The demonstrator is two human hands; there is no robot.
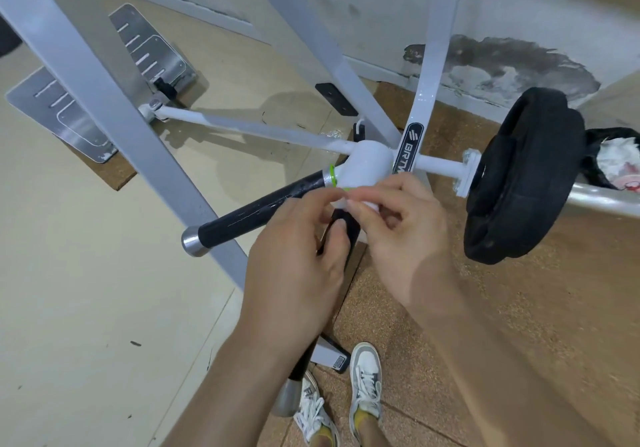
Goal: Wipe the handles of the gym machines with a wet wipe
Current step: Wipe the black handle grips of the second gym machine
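A white gym machine joint (369, 166) carries two black handles with metal end caps. One black handle (256, 213) points left and looks wet. The other handle (343, 235) runs down toward me, mostly hidden behind my hands. My left hand (304, 252) and my right hand (401, 225) meet just below the joint, and both pinch a small white wet wipe (360, 204) between thumb and fingertips. Only a sliver of the wipe shows.
Black weight plates (519, 176) sit on a bar to the right, with a black bag (613, 166) of used wipes behind them. Grey frame beams (114, 117) cross on the left above metal footplates (149, 48). My white sneakers (363, 381) stand below on cork matting.
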